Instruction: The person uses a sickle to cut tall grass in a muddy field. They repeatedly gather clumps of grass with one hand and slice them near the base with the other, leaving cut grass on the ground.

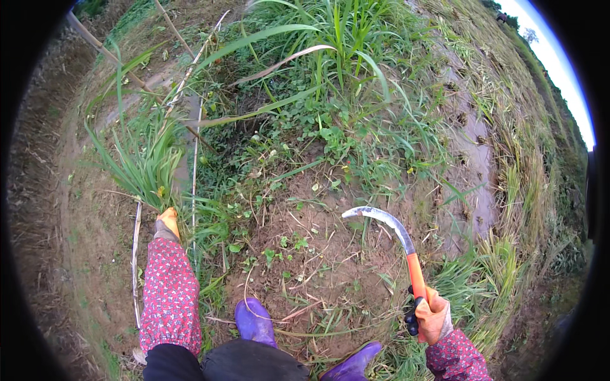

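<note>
My right hand (434, 316), in an orange and grey glove, is wrapped round the orange handle of a sickle (395, 230). The curved blade points up and to the left over the bare soil, apart from any plant. My left hand (168, 223), gloved in orange and grey, is closed on the lower end of a bunch of long green grass (149, 166). The leaves fan out upward from that fist, and its fingers are mostly hidden. Both forearms wear red flowered sleeves.
Purple boots (255, 322) stand on brown soil with low weeds. Taller grass (346, 32) grows ahead. Thin poles (105, 49) lean at the upper left, and a dry stick (136, 263) lies beside my left sleeve. Flattened straw (518, 178) and a muddy wet strip (473, 152) run along the right.
</note>
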